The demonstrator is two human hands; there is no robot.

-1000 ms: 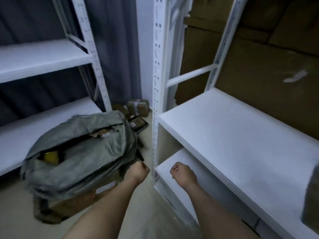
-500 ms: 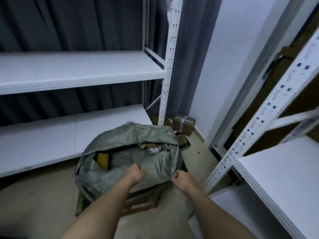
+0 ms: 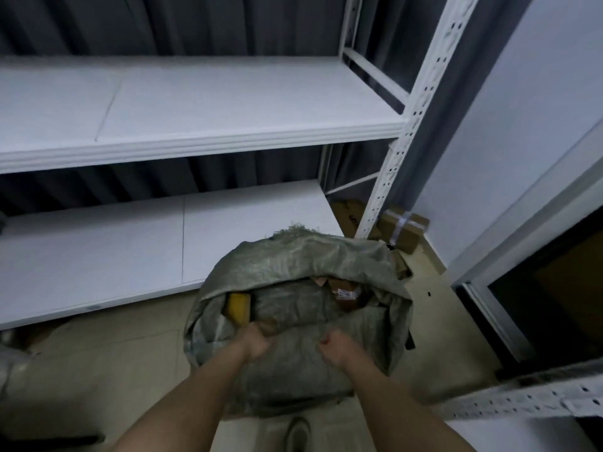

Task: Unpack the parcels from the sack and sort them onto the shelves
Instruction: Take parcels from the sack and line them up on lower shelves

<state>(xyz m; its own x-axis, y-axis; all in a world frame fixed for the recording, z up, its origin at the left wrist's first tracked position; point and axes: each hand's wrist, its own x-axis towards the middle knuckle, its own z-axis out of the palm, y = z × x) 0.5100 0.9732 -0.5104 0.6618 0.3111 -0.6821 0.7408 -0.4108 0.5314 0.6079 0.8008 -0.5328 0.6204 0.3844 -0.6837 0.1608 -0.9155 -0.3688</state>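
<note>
Sack: a grey-green woven sack [image 3: 293,275] stands on the floor [image 3: 98,370], just in front of the lower shelf [image 3: 98,249]; its mouth is open and faces up toward the camera.
Left grip: the left hand [image 3: 256,340] has its fingers curled over the near rim of the sack and pinches the fabric there.
Right grip: the right hand [image 3: 337,349] lies on the near rim a little to the right; its fingers are curled into the fabric and seem to hold it.
Position to grip: the sack mouth is just beyond both hands, and the body of the sack hangs below them.
Parcels inside: a yellow parcel [image 3: 239,308] shows at the left of the mouth, and a brown carton with a small label [image 3: 347,293] at the right.
Textures: the sack is thin, crumpled and frayed on the far edge; the shelves are smooth white boards, with the upper shelf [image 3: 195,102] above.
Frame: a white metal post [image 3: 396,151] with punched holes.
Other things: a taped cardboard box [image 3: 404,228] lies on the floor behind the post; a dark curtain [image 3: 195,21] hangs behind the shelves.
</note>
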